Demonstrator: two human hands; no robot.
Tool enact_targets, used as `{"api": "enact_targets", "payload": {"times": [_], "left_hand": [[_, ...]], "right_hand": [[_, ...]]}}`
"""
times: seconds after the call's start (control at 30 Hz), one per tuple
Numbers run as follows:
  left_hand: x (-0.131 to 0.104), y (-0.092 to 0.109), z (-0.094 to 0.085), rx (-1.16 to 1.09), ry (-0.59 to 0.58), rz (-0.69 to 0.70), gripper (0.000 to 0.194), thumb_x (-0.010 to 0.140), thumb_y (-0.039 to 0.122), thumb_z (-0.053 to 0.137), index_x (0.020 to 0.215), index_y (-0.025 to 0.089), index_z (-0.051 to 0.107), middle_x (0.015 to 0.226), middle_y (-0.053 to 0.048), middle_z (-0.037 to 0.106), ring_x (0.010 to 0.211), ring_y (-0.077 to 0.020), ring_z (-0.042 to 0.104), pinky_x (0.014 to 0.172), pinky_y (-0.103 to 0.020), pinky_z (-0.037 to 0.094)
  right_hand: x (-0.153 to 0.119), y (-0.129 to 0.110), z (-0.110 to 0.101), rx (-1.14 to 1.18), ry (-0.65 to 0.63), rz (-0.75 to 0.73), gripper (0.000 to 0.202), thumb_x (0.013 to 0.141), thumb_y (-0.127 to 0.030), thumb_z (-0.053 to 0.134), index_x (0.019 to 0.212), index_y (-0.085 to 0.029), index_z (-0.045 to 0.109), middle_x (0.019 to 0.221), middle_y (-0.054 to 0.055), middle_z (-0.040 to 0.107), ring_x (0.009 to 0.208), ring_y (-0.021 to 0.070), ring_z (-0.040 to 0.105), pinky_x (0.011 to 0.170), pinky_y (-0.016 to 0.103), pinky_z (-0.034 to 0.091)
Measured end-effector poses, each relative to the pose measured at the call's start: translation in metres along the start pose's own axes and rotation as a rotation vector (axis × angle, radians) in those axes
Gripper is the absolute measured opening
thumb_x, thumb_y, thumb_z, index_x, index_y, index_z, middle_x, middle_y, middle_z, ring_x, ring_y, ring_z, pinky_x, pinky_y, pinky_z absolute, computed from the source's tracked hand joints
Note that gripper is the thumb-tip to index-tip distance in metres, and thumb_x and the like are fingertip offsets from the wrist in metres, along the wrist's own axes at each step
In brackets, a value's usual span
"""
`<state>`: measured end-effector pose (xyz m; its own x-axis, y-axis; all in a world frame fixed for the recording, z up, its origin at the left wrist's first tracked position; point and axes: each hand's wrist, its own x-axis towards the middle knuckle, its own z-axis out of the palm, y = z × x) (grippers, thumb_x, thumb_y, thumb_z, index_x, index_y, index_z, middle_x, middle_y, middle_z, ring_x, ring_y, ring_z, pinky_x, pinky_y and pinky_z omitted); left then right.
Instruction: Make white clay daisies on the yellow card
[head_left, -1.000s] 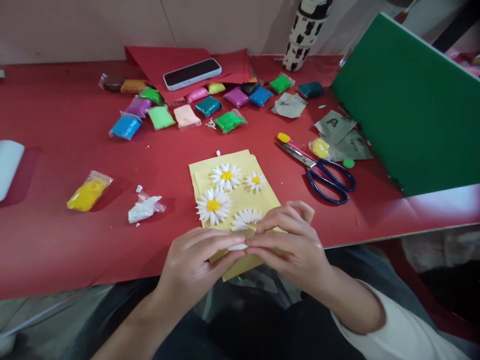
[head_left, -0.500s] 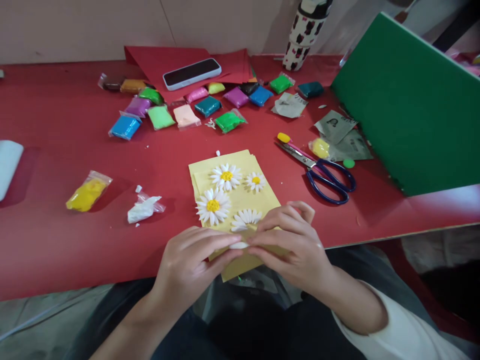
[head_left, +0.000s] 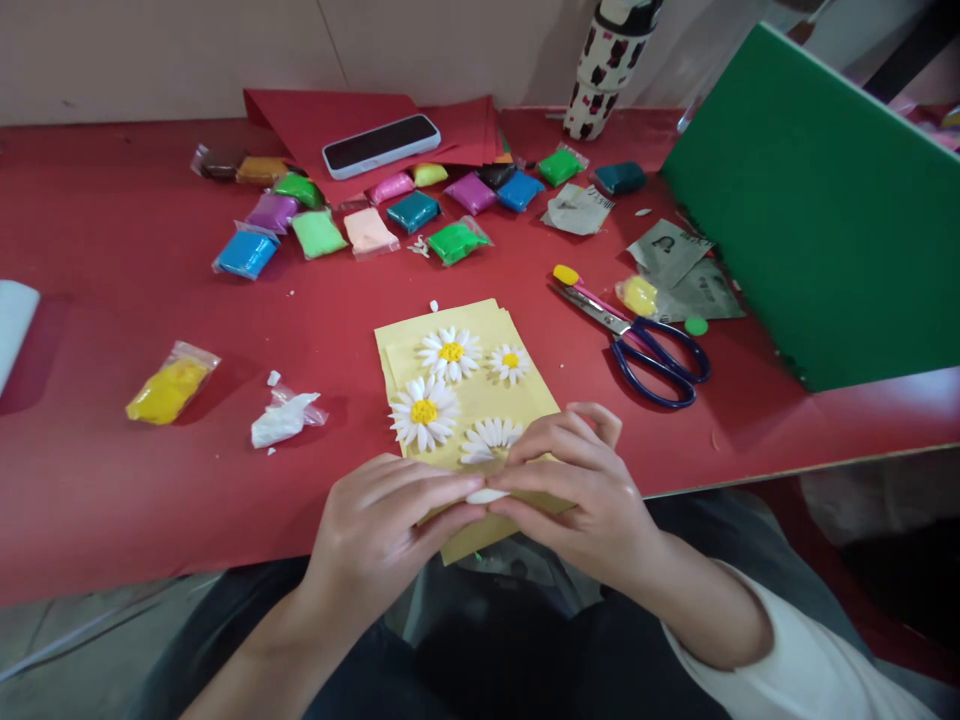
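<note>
Between the fingertips of both hands is a small white clay piece (head_left: pixel 486 495), long and pointed like a petal. My left hand (head_left: pixel 394 515) pinches one end, and my right hand (head_left: pixel 581 490) pinches the other. Below them lies yellow paper (head_left: pixel 517 400), partly covered by the hands. On it are white clay daisies with yellow centres: one at the top (head_left: pixel 450 353), a smaller one (head_left: pixel 510 364) to its right, and one at the left (head_left: pixel 424 411). A half ring of white petals (head_left: pixel 490 438) sits just beyond my fingertips, its near side hidden.
Left on the red table (head_left: pixel 97 480) are a yellow clay packet (head_left: pixel 171 388) and an opened white clay packet (head_left: pixel 283 420). Scissors (head_left: pixel 637 340) lie at right, near a standing green board (head_left: pixel 832 220). Several coloured clay packets (head_left: pixel 319 234), a phone (head_left: pixel 381 146) and a tumbler (head_left: pixel 609 70) are farther back.
The fingertips of my right hand have shifted slightly left along the white clay piece, and the piece sits a touch farther right. The view has moved slightly; the rest lies as before.
</note>
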<state>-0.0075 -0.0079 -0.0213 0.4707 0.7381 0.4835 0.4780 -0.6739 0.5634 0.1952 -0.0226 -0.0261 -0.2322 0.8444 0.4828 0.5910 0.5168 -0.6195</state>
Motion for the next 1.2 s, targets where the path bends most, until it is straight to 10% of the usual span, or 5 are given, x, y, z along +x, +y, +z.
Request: {"api": "enact_targets", "payload": {"times": [1.2], "left_hand": [[0.0017,0.0057,-0.0003,-0.058,-0.016,-0.086,0.008,0.086,0.029,0.067,0.089,0.022,0.068,0.076,0.002,0.075,0.066,-0.0105,0.069,0.063,-0.022,0.054]], "right_hand": [[0.0008,-0.0001,-0.0037,0.0,0.03,-0.033,0.013,0.082,-0.031,0.072,0.094,-0.027,0.071,0.079,-0.003,0.07,0.077,0.0139,0.064,0.088,0.04,0.033]]}}
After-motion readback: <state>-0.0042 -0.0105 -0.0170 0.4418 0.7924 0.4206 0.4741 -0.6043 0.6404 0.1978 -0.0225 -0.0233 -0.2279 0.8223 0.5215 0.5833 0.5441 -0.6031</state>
